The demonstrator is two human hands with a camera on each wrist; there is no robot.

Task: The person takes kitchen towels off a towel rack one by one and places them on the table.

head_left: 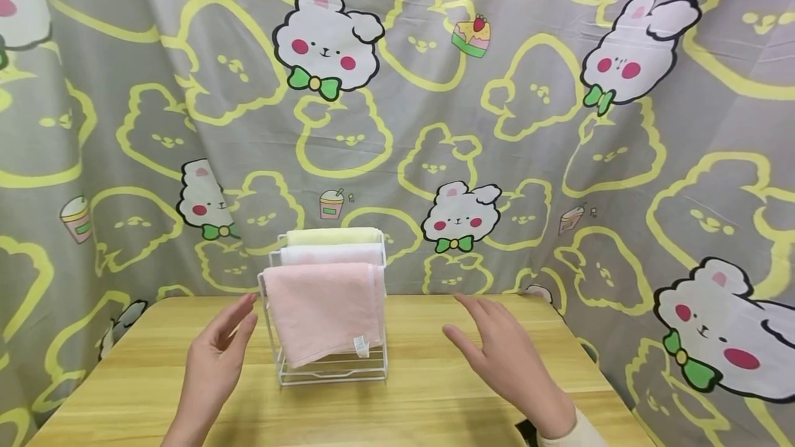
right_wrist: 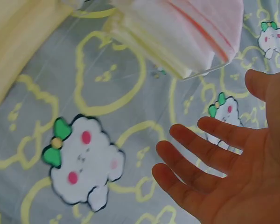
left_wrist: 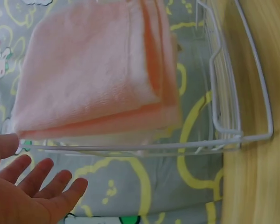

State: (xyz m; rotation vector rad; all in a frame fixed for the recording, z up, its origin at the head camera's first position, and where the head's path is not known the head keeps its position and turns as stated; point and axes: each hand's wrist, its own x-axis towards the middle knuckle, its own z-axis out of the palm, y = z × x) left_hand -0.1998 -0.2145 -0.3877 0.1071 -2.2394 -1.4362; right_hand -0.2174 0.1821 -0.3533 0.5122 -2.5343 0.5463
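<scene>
A white wire rack point(head_left: 332, 376) stands on the table, left of the middle in the head view. Three folded towels hang over its bars: a pink towel point(head_left: 323, 309) in front with a small white tag, a white towel point(head_left: 332, 254) behind it, and a pale yellow towel point(head_left: 335, 234) at the back. My left hand point(head_left: 214, 354) is just left of the rack, fingers loosely bent and holding nothing. In the left wrist view its fingers lie close beside the rack's side wire. My right hand point(head_left: 506, 350) hovers to the right, farther from the rack, fingers spread and holding nothing.
The rack stands on a wood-grain table point(head_left: 422, 405). Behind and on both sides hangs a grey curtain point(head_left: 397, 109) printed with white bunnies and yellow outlines. A small dark object point(head_left: 526, 431) is partly hidden beside the right wrist at the front.
</scene>
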